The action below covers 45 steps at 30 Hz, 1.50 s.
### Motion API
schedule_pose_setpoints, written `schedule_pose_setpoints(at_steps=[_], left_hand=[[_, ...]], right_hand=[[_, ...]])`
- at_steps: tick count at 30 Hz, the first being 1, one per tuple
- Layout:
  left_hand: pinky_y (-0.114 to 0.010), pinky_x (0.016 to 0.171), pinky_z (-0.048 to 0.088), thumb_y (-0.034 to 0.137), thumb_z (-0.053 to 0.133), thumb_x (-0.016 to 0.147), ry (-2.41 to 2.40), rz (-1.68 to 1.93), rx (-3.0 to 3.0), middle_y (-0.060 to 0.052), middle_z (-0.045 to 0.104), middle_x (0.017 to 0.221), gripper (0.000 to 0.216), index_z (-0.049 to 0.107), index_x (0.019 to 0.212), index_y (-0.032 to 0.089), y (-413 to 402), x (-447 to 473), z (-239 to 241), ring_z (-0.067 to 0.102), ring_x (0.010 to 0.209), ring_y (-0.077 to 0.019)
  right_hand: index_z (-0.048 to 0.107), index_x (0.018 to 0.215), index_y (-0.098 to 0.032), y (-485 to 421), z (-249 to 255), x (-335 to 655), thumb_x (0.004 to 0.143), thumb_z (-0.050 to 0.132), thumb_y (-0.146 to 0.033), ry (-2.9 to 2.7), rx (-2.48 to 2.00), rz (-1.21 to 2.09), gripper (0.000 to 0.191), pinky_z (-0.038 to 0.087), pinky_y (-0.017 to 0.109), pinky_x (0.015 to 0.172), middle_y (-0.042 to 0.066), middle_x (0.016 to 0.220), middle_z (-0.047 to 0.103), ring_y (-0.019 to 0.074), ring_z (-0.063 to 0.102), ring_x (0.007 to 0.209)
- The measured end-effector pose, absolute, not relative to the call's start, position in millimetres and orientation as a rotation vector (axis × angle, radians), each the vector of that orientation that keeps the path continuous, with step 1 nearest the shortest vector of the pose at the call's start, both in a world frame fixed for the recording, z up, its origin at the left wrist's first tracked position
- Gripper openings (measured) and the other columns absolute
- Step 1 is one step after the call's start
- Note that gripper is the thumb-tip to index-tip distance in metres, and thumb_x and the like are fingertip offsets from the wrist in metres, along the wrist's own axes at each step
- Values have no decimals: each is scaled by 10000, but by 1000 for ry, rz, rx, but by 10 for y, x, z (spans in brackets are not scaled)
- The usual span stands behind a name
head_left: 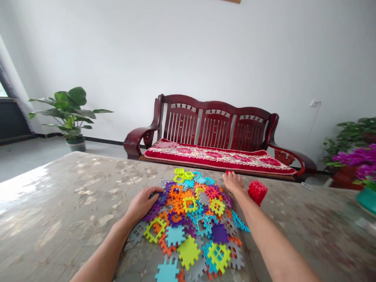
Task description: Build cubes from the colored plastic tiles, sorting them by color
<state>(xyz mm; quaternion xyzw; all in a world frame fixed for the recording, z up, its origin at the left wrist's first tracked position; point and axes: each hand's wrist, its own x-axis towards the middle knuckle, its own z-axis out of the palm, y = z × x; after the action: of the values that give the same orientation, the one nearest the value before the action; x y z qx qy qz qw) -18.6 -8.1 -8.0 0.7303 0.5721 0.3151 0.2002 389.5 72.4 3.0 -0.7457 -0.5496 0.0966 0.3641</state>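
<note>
If our right hand (233, 181), apparently gripping red piece (228, 172) beside pile (179, 206), swings outward, forearm (260, 225) could topple red stack (257, 192) nearby. Left hand (146, 200) at pile's left edge, grip unclear.

dozens of tiles (188, 252), one stack (257, 192), one bench (216, 124)

Bright, diffuse light is noted. Daylight appears to be admitted by the window (2, 91), far left of the left fingers (155, 189). The table (96, 196) is whitened by glare well left of them; a duller tone is recorded right of the right fingers (232, 176). Blocks between are rendered fairly crisply; flowers (358, 159), far right, are softened by edge distortion.
</note>
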Motion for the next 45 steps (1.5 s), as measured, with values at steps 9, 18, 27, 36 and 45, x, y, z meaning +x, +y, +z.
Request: schedule_pose_setpoints(at_steps=[9,18,27,36,45], left_hand=[[-327,975,460,310,470,776,1604,877,2023,-11,741,1066,332,710,995,241,-91,-168,-63,648,1037,-227],[-307,935,476,316,463,774,1624,870,2032,2,744,1076,353,718,1010,252,-119,-147,-2,667,1012,-218],[-311,935,476,327,471,765,1612,877,2034,-1,745,1067,349,712,1007,253,-86,-173,-49,666,1005,-221],[-310,939,474,335,461,759,1605,859,2050,-7,749,1053,370,707,1018,239,-71,-173,-49,663,1004,-224],[-310,938,475,350,469,752,1599,875,2052,-5,748,1052,367,711,1004,240,-49,-182,-70,664,1002,-226]], right_hand=[[678,1041,-232,514,-167,3742,743,534,-586,-1441,-1887,459,485,119,678,1068,159,1408,479,374,337,1357],[677,1079,-221,-108,68,3765,843,409,-592,-1533,-1538,638,514,456,447,981,102,1195,670,238,591,1158],[685,1116,-255,-630,-137,4013,610,618,-259,-1598,-1647,414,511,447,472,992,55,1108,709,275,626,1082],[637,1193,-235,-740,12,3864,706,613,-298,-1560,-1731,217,492,472,408,941,72,1147,693,255,638,1058],[698,902,-217,-675,-102,3852,715,464,-165,-1541,-1320,190,304,451,411,997,73,1063,704,218,623,1055]])
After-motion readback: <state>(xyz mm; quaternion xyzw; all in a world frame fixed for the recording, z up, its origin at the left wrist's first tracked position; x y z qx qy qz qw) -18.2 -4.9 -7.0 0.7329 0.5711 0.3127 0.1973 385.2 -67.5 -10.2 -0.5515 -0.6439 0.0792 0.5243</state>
